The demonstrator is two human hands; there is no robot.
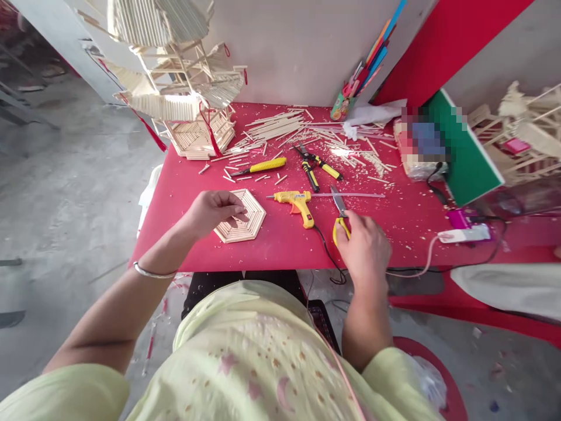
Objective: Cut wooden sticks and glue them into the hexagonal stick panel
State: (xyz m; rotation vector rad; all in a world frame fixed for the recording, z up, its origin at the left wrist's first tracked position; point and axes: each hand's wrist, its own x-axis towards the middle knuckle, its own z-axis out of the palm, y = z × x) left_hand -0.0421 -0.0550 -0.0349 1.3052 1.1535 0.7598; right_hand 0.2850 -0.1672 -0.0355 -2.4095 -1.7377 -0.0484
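Note:
My left hand (219, 211) hovers over an octagonal panel (252, 225) made of thin wooden sticks in nested rings. Its thumb and fingers are pinched together; whether anything tiny is between them cannot be made out. On the right, my right hand (364, 240) is closed at the yellow handles of a pair of scissors (339, 202), whose blades point away from me. Between the hands lies a yellow hot glue gun (295, 202), nozzle toward the panel, with a clear glue stick (350, 195) sticking out of its back.
Behind lie a yellow utility knife (265, 166), black-and-yellow pliers (309, 169) and scattered wooden sticks (280, 126). A stick-built pagoda model (175, 88) stands back left. A pen cup (342, 105), a green board (464, 146) and a white power strip (464, 234) are toward the right.

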